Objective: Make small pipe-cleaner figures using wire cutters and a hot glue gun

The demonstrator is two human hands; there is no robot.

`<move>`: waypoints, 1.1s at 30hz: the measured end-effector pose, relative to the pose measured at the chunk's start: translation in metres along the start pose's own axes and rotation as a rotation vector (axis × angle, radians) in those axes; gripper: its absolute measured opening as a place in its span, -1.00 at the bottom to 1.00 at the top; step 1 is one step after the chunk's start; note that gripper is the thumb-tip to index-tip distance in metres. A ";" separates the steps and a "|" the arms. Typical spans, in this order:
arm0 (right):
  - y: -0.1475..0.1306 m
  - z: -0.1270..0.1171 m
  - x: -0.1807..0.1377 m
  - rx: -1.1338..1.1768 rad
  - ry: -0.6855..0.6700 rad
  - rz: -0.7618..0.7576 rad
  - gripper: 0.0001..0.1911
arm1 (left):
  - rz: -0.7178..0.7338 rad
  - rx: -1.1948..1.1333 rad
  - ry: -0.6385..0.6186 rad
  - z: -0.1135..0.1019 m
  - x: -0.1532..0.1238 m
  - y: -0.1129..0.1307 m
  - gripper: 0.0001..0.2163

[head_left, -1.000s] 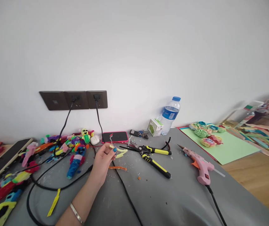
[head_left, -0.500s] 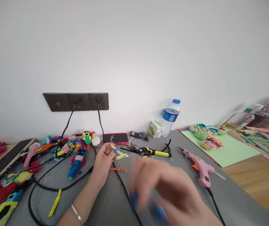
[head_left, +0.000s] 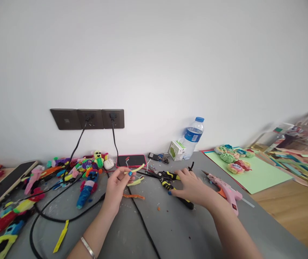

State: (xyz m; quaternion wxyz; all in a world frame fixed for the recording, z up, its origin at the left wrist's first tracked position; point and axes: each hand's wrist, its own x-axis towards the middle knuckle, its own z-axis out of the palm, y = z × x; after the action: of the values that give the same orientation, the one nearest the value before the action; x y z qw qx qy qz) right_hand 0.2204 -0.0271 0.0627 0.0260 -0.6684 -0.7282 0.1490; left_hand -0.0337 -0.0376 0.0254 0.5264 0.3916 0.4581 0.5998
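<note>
My left hand (head_left: 116, 187) pinches a short pale yellow pipe cleaner (head_left: 139, 168) between thumb and fingers, its free end pointing right. More pale yellow pieces (head_left: 137, 181) lie on the table just beyond that hand, and an orange pipe cleaner (head_left: 134, 196) lies to its right. My right hand (head_left: 194, 187) is on the black-and-yellow pliers (head_left: 167, 185), fingers over the far handle and thumb at the near one. The handles are spread apart, and the jaws point left toward the yellow pieces.
Pipe-cleaner figures (head_left: 87, 190) and black cables (head_left: 143, 219) cover the left side. Behind are a phone (head_left: 132, 160), keys (head_left: 163, 159), a small box (head_left: 177, 151) and a water bottle (head_left: 193, 138). A pink glue gun (head_left: 228, 190) and green paper (head_left: 264, 176) lie right.
My right hand has moved from close to the camera out to the pliers, whose handles are now spread. The yellow pipe cleaner in my left hand has swung to point right.
</note>
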 end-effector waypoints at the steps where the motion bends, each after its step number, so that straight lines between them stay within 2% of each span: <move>1: -0.001 0.005 -0.002 -0.042 -0.016 0.016 -0.44 | 0.004 0.016 -0.001 0.000 0.000 0.000 -0.71; 5: -0.005 0.020 0.003 -0.154 0.082 0.032 -0.47 | 0.023 0.064 -0.019 0.002 -0.001 0.001 -0.72; 10: -0.008 0.016 0.001 -0.181 0.138 0.006 -0.65 | 0.054 0.152 -0.022 -0.001 0.000 0.000 -0.75; 13: -0.006 0.007 -0.015 -0.056 0.201 0.050 -0.73 | 0.106 0.207 -0.003 -0.003 0.002 -0.002 -0.79; 15: -0.002 -0.001 -0.027 0.123 0.206 0.099 -0.74 | 0.134 0.233 0.004 -0.003 0.003 -0.004 -0.82; 17: 0.002 -0.007 -0.038 0.404 0.111 0.131 -0.72 | 0.151 0.250 -0.009 -0.003 0.003 -0.005 -0.84; 21: 0.003 -0.008 -0.056 1.200 -0.344 0.100 -0.61 | 0.201 0.294 -0.069 0.000 -0.001 -0.003 -0.88; 23: -0.002 -0.003 -0.065 1.442 -0.494 0.064 -0.67 | 0.226 0.306 -0.083 0.002 -0.004 -0.001 -0.90; 26: -0.016 0.005 -0.077 1.474 -0.550 0.108 -0.72 | 0.245 0.305 -0.083 0.005 -0.007 0.002 -0.91; 28: -0.026 0.010 -0.083 1.405 -0.577 0.141 -0.76 | 0.251 0.302 -0.084 0.006 -0.008 0.002 -0.91; 33: -0.042 0.016 -0.085 1.220 -0.594 0.110 -0.80 | 0.230 0.294 -0.126 0.006 -0.011 -0.003 -0.92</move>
State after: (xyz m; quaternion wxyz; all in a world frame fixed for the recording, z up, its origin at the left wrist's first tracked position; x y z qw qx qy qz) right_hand 0.1846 -0.1156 0.0719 0.1899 -0.5009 -0.4550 0.7114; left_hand -0.0252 -0.0474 0.0239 0.4191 0.5508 0.4590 0.5570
